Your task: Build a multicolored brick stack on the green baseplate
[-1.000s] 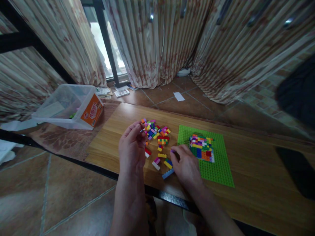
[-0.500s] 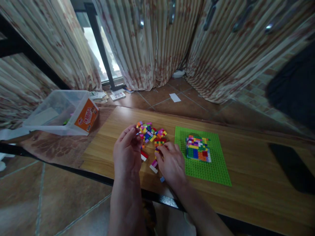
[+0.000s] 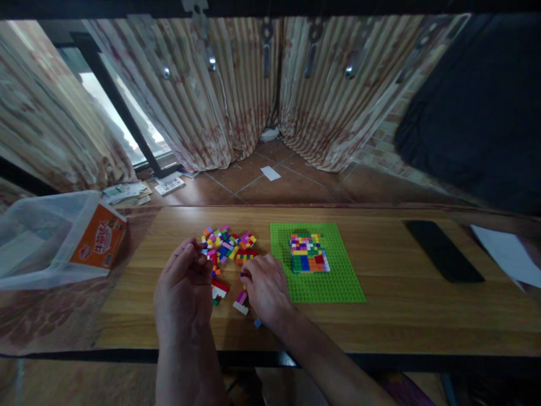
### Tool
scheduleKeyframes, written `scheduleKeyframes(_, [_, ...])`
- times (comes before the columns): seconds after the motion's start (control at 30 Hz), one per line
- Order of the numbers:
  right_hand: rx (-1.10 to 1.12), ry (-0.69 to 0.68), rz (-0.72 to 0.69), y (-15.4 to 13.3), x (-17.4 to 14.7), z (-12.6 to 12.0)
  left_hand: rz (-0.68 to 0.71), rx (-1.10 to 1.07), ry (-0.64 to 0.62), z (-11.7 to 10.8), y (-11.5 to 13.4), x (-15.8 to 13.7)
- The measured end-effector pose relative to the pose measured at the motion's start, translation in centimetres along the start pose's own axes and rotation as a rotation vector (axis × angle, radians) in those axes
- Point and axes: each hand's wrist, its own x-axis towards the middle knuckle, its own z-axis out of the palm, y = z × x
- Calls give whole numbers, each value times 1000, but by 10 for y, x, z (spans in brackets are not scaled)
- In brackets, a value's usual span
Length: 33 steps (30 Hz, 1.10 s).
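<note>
My left hand (image 3: 183,290) is raised at the left edge of a loose pile of toy bricks (image 3: 226,245). Its fingers are curled and pinched together; whatever they may hold is too small to make out. Low over the near right side of the pile, my right hand (image 3: 266,287) has thumb and fingers closed on a small dark blue brick (image 3: 244,274), mostly hidden by the fingers. A red and white brick pair (image 3: 220,287) and a white brick (image 3: 240,307) lie between the hands. Right of them, a multicoloured brick build (image 3: 307,256) sits on a green baseplate (image 3: 342,282).
A clear plastic bin (image 3: 51,225) with an orange label stands left of the wooden board (image 3: 389,316). A black phone-like slab (image 3: 443,251) and white paper (image 3: 507,251) lie on the right. Striped curtains (image 3: 236,101) hang behind; a dark cloth shape (image 3: 473,118) fills the upper right.
The head view has turned right, so the scene sits further left and the white paper at right shows. Both hands keep nearly the same place by the pile, still pinched.
</note>
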Motion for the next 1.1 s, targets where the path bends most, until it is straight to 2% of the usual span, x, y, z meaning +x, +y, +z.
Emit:
scheduleKeyframes(0.1, [83,31,-38,0,-1,-11,0,9,7,1,-1,2])
scheduleKeyframes(0.23, [240,121,-61,11,-7,-47,7,27,12,3,-3,3])
scheduleKeyframes(0.3, [307,204,-3,29,-12,-68,12,42,3,5,-5,3])
scheduleKeyframes(0.4, [367,308,131,71,-21,-96,-1,63,-10,8,-10,1])
scheduleKeyframes(0.5, [356,356,237,114,-30,-114,-14,99,-15,12,-17,0])
scheduleKeyframes(0.63, [270,306,257,139,-33,-119,-6,137,-70,17,-28,-2])
scheduleKeyframes(0.97, [81,176,178,128,-20,-114,-14,191,-146,21,-42,-3])
scheduleKeyframes(1.1, [78,178,183,126,-17,-109,-26,174,-116,24,-42,-5])
